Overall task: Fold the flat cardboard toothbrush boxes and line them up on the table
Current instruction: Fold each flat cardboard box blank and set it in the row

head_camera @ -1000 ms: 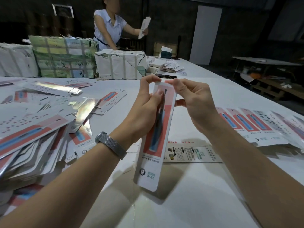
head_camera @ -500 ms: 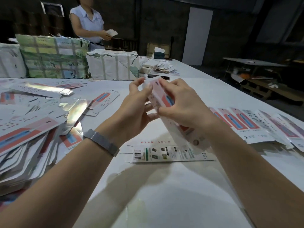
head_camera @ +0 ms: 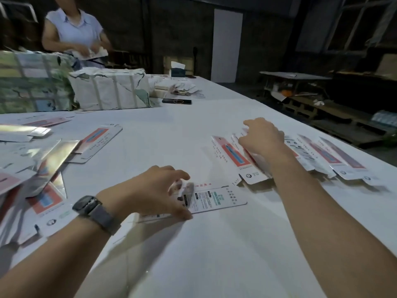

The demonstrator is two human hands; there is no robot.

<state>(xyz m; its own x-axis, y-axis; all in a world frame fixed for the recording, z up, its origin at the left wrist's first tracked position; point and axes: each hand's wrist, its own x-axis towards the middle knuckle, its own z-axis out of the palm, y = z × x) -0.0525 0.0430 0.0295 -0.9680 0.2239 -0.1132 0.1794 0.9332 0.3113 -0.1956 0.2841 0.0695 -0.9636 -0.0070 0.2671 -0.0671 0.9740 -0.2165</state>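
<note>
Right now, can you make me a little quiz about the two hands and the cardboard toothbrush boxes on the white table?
1. True or false: the right hand rests on the row of folded red-and-white cardboard toothbrush boxes.
2. What does the left hand reach for?
A. the black phone
B. the flat white printed cardboard box
C. the white strapped paper bundle
3. Fill in: the grey-strapped watch is on the ___ wrist.

Key:
1. True.
2. B. The fingers spread over the flat box; whether they grip it is unclear.
3. Left.
</note>
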